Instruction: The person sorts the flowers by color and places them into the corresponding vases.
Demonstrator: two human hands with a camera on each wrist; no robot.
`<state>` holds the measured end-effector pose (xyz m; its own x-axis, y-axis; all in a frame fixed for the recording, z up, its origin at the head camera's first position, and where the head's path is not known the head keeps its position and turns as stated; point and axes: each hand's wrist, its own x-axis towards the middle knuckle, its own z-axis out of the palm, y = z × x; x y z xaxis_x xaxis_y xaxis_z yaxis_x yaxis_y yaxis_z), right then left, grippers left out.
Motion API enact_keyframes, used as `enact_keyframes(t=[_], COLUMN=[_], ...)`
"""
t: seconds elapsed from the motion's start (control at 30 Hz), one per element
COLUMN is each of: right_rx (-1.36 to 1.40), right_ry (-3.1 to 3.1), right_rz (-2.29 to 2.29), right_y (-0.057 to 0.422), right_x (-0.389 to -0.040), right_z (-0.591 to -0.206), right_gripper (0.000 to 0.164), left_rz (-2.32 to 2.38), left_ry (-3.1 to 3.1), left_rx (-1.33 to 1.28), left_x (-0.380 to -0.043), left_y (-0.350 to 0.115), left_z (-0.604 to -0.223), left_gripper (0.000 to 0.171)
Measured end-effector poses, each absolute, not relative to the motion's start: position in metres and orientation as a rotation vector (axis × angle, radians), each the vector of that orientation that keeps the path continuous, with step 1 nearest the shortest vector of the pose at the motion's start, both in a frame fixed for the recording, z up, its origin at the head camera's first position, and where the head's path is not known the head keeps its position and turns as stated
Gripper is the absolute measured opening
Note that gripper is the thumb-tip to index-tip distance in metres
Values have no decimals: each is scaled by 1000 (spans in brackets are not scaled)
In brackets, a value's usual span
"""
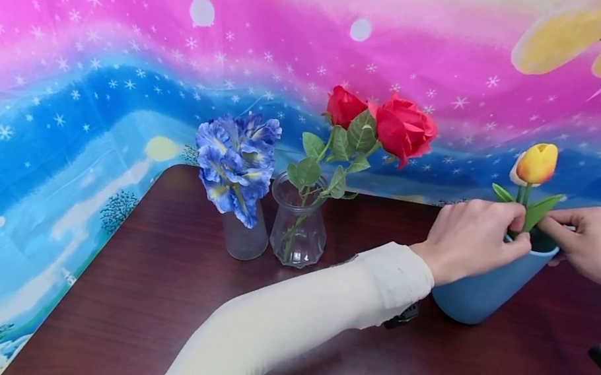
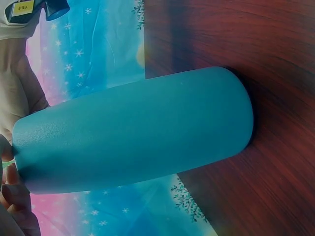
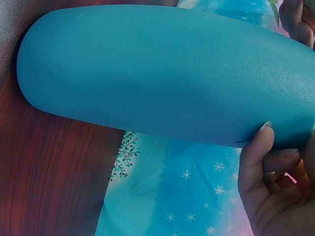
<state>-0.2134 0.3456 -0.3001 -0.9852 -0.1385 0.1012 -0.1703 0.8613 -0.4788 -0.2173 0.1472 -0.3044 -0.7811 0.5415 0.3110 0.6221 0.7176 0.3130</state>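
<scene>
A tall blue vase (image 1: 480, 279) stands on the table, holding a yellow-orange tulip (image 1: 538, 164) with a pale bloom (image 1: 516, 172) close behind it. My left hand (image 1: 476, 235) is at the vase's near-left rim, pinching the tulip low down by its green leaves between thumb and forefinger. On the other side, my right hand (image 1: 598, 247) grips the rim, with a finger (image 3: 260, 147) against the outer wall in the right wrist view. The vase (image 2: 133, 130) fills the middle of the left wrist view, its base on the wood. The lower stems are hidden inside it.
Left of my hands, red roses (image 1: 404, 129) lean in a clear glass vase (image 1: 300, 241). Next to it, blue irises (image 1: 238, 163) stand in a narrow frosted vase (image 1: 246, 235). A printed cloth backdrop (image 1: 278, 43) hangs behind the dark wooden table (image 1: 146, 308).
</scene>
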Motion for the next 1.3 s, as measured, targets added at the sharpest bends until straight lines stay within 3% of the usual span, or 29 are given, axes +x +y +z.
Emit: enact_keyframes(t=[0.93,1.3], right_rx=[252,184], right_ry=[-2980,-3024], right_rz=[782,743], right_y=[347,343], right_x=[-214,-211], right_z=[-302,-299], right_gripper=[45,54], left_rz=[-591,-653], left_ry=[-2724,-2723], left_rx=[-889,-891], left_x=[-211,-209], left_y=[144,133], left_z=[-305,-304], left_gripper=[21,18])
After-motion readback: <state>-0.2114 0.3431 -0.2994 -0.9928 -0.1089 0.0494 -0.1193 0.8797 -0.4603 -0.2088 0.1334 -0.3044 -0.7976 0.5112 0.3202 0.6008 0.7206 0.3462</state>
